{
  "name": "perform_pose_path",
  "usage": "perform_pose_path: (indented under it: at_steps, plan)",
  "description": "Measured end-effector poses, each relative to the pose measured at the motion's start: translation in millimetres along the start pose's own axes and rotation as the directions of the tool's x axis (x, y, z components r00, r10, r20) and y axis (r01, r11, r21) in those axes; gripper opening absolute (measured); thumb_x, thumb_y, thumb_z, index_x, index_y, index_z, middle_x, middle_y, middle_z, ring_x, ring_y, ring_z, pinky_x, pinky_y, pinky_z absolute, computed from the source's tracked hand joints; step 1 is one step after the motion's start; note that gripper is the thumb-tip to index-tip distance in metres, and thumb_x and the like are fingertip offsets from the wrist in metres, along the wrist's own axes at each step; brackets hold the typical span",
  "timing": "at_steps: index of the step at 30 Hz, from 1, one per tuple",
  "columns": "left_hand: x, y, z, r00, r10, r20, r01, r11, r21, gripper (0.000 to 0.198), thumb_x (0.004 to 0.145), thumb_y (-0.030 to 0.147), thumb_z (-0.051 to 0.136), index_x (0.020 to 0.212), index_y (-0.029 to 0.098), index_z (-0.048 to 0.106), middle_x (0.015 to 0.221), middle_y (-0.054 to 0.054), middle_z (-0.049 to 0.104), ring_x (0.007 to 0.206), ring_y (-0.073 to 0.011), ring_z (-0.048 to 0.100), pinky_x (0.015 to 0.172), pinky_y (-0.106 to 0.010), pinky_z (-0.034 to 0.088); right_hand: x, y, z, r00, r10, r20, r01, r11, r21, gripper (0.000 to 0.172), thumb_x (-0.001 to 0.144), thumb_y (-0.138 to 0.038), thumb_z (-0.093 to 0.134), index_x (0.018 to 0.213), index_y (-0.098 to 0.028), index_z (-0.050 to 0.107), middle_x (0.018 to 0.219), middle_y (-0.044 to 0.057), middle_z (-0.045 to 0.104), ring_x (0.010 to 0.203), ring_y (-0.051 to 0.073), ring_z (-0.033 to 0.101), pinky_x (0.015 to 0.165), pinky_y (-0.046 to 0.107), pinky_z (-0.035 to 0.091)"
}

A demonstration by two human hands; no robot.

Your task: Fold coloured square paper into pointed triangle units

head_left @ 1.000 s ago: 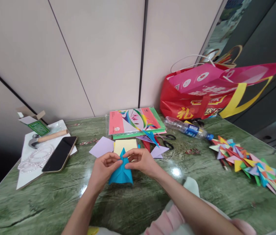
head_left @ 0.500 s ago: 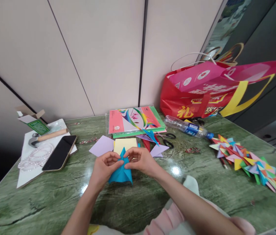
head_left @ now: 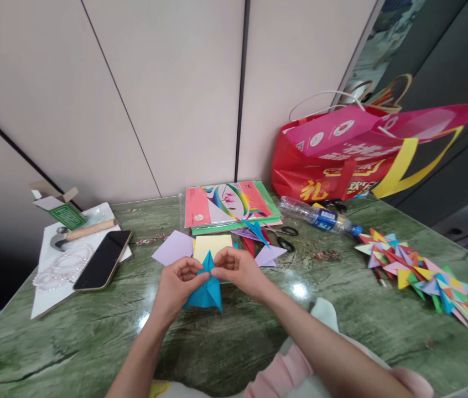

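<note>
A folded blue paper piece (head_left: 206,293) with a pointed top lies on the green marble table (head_left: 93,342). My left hand (head_left: 178,284) pinches its left side near the tip. My right hand (head_left: 240,271) pinches the right side of the same tip, fingers curled. Just behind the hands lie a yellow sheet (head_left: 212,245) and lilac sheets (head_left: 172,247). A small blue folded shape (head_left: 255,231) rests near the paper pack.
A pack of coloured paper (head_left: 228,207), black scissors (head_left: 282,237) and a plastic bottle (head_left: 317,215) sit at the back. A red and pink bag (head_left: 342,160) stands behind. Folded colourful pieces (head_left: 419,273) pile at right. Phone (head_left: 102,260), hammer (head_left: 82,231), beads and a small box lie left.
My right hand's fingers have closed further in on the blue paper's tip, and the paper's lower edge has drawn slightly up. Everything else stays put.
</note>
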State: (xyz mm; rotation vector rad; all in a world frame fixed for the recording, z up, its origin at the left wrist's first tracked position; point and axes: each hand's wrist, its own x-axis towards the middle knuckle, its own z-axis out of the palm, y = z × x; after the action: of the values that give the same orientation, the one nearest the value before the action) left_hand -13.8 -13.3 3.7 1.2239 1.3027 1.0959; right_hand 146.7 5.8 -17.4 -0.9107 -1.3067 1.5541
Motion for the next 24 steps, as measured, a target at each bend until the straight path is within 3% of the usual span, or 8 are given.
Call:
perform_pose_path:
  at_steps: [6, 24]
  plan:
    - [0.2, -2.4, 0.2, 0.999, 0.016, 0.031, -0.017, 0.999, 0.03, 0.023, 0.052, 0.024, 0.077, 0.066, 0.015, 0.06, 0.058, 0.001, 0.062, 0.055, -0.0119, 0.058, 0.054, -0.021, 0.046, 1.4, 1.8, -1.3, 0.992, 0.121, -0.021, -0.118, 0.986, 0.117, 0.038, 0.053, -0.036, 0.077, 0.079, -0.017, 0.058, 0.061, -0.003, 0.061, 0.055, 0.01, 0.056, 0.057, 0.027, 0.049]
    - [-1.6, -5.7, 2.9, 0.994, 0.046, 0.096, -0.054, 0.995, 0.082, 0.02, 0.058, 0.022, 0.072, 0.069, 0.014, 0.059, 0.062, 0.001, 0.061, 0.059, -0.0116, 0.057, 0.055, -0.021, 0.046, 0.4, -2.9, 1.4, 0.987, 0.109, -0.119, -0.084, 0.975, 0.204, 0.026, 0.054, -0.038, 0.076, 0.061, -0.014, 0.067, 0.056, -0.002, 0.06, 0.054, 0.01, 0.054, 0.055, 0.025, 0.049]
